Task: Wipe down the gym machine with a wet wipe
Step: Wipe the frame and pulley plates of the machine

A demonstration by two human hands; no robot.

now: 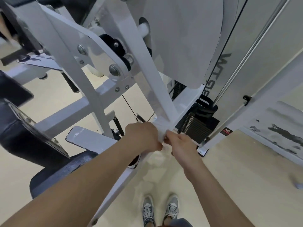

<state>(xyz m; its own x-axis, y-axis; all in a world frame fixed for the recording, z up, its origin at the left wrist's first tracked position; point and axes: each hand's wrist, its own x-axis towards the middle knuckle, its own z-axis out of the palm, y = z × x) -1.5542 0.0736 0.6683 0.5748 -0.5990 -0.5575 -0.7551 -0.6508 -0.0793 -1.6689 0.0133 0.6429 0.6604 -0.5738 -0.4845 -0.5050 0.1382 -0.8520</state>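
One weight stack [197, 128] beside wipe [161, 130], seat [24, 138] left

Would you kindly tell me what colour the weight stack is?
The weight stack is black; the head view shows it.

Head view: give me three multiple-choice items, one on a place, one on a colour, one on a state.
1. Where is the wet wipe? A in a bucket; B wrapped round the foot of the slanted bar; C on a shelf.
2. What colour is that bar? A red; B yellow; C white.
3. What are the hands doing? A both grip the wipe; B both hang idle; C one holds a bottle.
1 B, it hugs the bar's lower end; 2 C, white paint shows; 3 A, the left hand and right hand close on it.
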